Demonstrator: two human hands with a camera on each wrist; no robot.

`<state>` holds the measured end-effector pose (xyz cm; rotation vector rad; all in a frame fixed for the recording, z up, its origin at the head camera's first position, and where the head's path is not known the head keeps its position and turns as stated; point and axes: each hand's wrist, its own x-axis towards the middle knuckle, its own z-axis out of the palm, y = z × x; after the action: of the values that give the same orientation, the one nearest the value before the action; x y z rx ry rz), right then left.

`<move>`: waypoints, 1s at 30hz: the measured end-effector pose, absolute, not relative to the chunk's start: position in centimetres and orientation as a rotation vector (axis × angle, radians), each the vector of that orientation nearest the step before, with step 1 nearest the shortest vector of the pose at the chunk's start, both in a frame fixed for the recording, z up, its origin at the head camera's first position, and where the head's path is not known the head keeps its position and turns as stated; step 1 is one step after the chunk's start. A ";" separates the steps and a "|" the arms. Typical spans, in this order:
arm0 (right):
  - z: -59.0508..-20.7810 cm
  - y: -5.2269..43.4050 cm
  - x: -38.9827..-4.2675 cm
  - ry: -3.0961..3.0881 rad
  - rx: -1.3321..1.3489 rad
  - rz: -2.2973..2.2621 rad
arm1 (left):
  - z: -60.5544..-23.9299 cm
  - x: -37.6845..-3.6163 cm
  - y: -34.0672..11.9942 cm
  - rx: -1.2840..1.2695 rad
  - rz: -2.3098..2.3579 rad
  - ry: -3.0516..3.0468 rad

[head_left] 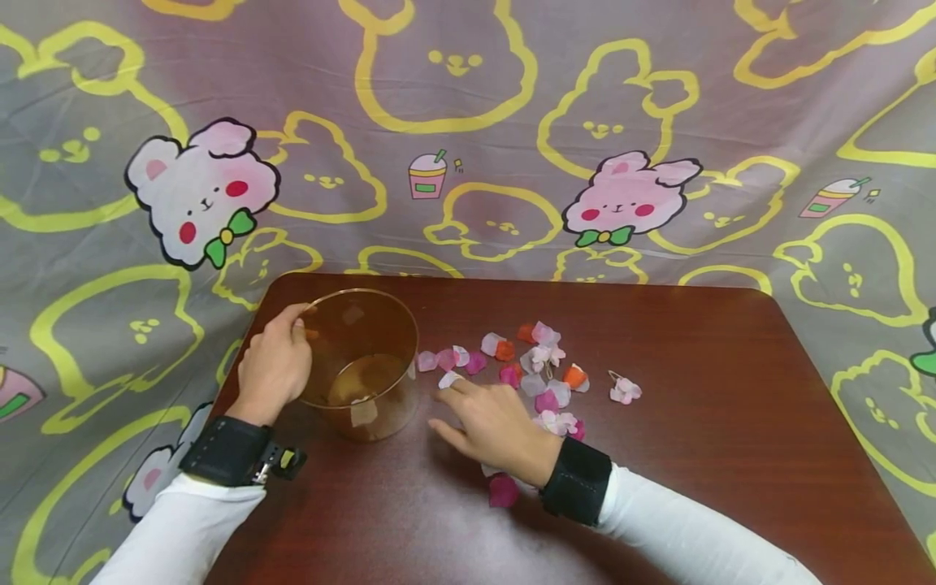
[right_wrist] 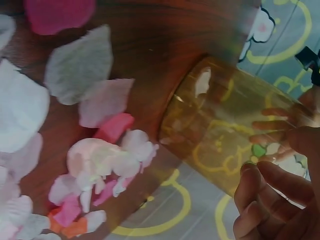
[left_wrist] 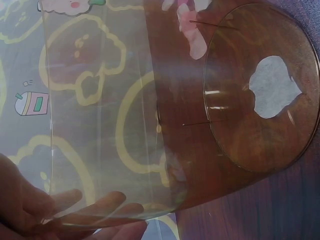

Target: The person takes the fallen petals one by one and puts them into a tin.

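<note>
My left hand (head_left: 276, 363) grips the left rim of a clear amber plastic bucket (head_left: 387, 422), thumb outside and fingertips over the edge. The left wrist view looks into the bucket, where a white petal (left_wrist: 273, 87) shows within the round base. Just right of the bucket, my right hand (head_left: 500, 428) hovers low over the table, thumb apart from the forefinger, with nothing seen between them. A pale petal (head_left: 449, 379) overlaps its fingertips in the head view. Loose pink, white and orange petals (head_left: 546, 400) lie around that hand, some hidden beneath it.
Small pink cloth flowers lie among the petals, one flower (head_left: 626, 390) off to the right. A magenta petal (head_left: 503, 491) lies nearer the front. The brown wooden table (head_left: 702, 479) ends at a cartoon-printed curtain (head_left: 497, 146) behind and at both sides.
</note>
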<state>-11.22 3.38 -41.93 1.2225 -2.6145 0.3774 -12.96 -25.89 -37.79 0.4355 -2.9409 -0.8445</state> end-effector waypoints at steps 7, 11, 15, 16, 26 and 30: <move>-42.6 4.0 -11.5 -2.664 1.234 0.368 | -37.6 -13.0 -26.0 0.417 -0.834 -2.931; -43.0 4.4 -11.5 -2.724 1.229 0.372 | -37.7 -13.1 -26.0 0.424 -0.836 -2.940; -43.3 4.8 -11.5 -2.747 1.240 0.384 | -37.8 -13.1 -26.0 0.420 -0.828 -2.932; -43.4 4.9 -11.5 -2.746 1.243 0.393 | -37.8 -13.1 -26.0 0.418 -0.827 -2.930; -44.8 6.1 -11.7 -2.770 1.234 0.370 | -37.9 -13.0 -26.0 0.433 -0.836 -2.931; -45.5 6.5 -11.9 -2.848 1.213 0.385 | -37.9 -13.0 -25.9 0.442 -0.844 -2.939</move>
<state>-11.89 6.49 -45.47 1.2128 -2.8478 0.3847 -12.96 -25.88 -37.89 0.4420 -2.9386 -0.8444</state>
